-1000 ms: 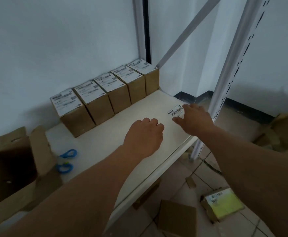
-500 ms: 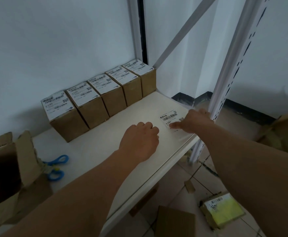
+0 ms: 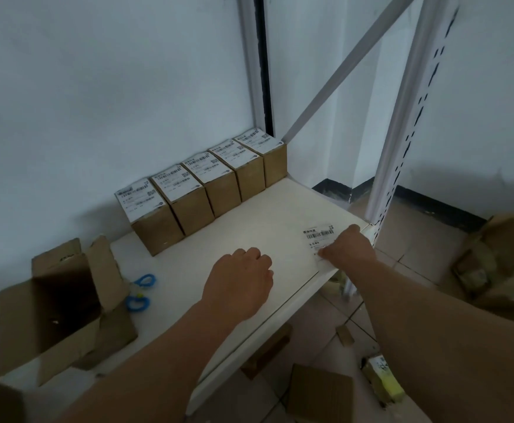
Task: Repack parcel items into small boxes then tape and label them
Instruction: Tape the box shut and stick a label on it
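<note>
Several small brown boxes [image 3: 201, 193] with white shipping labels on top stand in a row along the back wall of the white shelf [image 3: 249, 227]. A loose white label sheet [image 3: 318, 235] lies near the shelf's right front corner. My right hand [image 3: 349, 248] pinches the sheet's near edge with curled fingers. My left hand [image 3: 239, 279] rests on the shelf to the left of the sheet, its fingers curled under with nothing seen in it. An open brown carton [image 3: 57, 303] sits at the left end.
Blue-handled scissors [image 3: 139, 290] lie on the shelf beside the open carton. A white rack upright [image 3: 402, 117] rises at the right front corner. Flattened cardboard [image 3: 320, 392], a yellow-green packet [image 3: 385, 380] and open cartons [image 3: 506, 264] litter the tiled floor.
My right hand has slid back along the label sheet toward the shelf's front edge, uncovering more of the print. My left hand stays in place. The view has shifted to the left.
</note>
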